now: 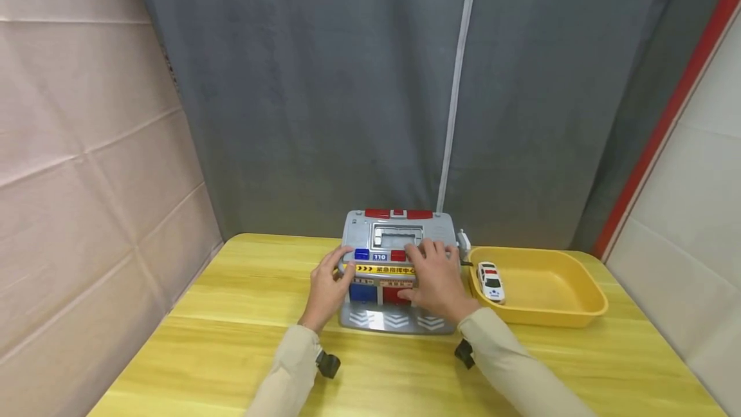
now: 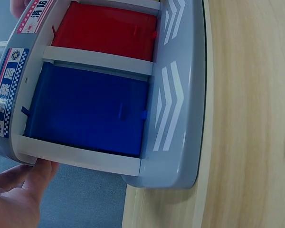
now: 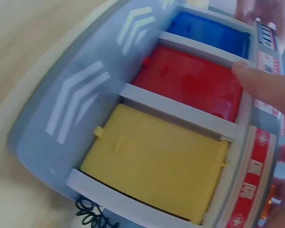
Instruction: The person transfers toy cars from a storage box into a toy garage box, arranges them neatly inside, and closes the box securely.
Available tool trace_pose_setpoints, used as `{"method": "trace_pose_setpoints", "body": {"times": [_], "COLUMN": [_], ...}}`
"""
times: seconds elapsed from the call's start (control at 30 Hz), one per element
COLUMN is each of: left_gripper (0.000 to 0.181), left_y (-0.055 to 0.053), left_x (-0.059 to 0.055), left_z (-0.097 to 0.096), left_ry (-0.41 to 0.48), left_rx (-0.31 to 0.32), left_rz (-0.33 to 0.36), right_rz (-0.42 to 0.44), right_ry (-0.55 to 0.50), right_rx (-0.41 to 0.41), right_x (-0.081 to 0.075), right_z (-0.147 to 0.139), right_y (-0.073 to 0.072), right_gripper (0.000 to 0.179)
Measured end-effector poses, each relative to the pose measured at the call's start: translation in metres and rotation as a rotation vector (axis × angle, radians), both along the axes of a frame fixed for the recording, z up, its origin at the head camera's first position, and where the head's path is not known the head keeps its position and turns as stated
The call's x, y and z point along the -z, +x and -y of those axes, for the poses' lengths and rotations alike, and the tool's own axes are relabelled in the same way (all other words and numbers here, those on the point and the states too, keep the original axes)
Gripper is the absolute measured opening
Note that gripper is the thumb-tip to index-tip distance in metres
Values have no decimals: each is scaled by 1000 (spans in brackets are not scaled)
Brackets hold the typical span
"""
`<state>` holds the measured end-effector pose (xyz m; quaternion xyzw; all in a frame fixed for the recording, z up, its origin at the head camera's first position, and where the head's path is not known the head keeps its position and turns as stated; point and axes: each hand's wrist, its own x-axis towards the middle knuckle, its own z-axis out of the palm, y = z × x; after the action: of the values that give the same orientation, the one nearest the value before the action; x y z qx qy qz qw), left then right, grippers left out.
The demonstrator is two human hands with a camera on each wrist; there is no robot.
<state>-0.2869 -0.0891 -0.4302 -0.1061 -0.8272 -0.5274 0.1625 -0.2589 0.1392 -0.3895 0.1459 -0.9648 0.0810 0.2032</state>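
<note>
A grey toy garage (image 1: 396, 324) stands on the table, with red and blue light bars on its roof. In the left wrist view its blue door (image 2: 90, 109) and red door (image 2: 107, 31) are down; a yellow door (image 3: 154, 161) shows in the right wrist view, down too. My left hand (image 1: 327, 285) grips the left front corner of the roof between thumb and fingers. Across the right front edge, my right hand (image 1: 437, 278) holds the roof, its thumb (image 3: 256, 80) in front by the red door and its fingers on top.
To the right is a yellow tray (image 1: 550, 317) with a white toy police car (image 1: 491, 282) inside at its left end. A small white piece (image 1: 463, 243) sticks out at the garage's right side. A grey curtain (image 1: 324, 114) hangs behind the wooden table (image 1: 243, 327).
</note>
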Motion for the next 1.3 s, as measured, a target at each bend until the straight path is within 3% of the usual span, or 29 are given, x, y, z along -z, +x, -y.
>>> {"method": "trace_pose_setpoints", "body": {"times": [0.3, 0.57, 0.77, 1.3], "left_gripper": [32, 33, 34, 34], "left_y": [-2, -1, -1, -2], "left_x": [1, 0, -1, 0], "left_z": [-1, 1, 2, 4], "left_ry": [6, 5, -3, -17], "left_rx": [-5, 11, 11, 7], "left_rz": [12, 1, -1, -22], "right_rz": [54, 78, 36, 44], "right_ry": [-4, 40, 74, 58], "right_rx": [-122, -217, -235, -249], "right_x": [-19, -23, -21, -20], "right_z": [14, 33, 39, 42], "right_y": [-2, -4, -7, -8], "right_gripper": [79, 65, 63, 62]}}
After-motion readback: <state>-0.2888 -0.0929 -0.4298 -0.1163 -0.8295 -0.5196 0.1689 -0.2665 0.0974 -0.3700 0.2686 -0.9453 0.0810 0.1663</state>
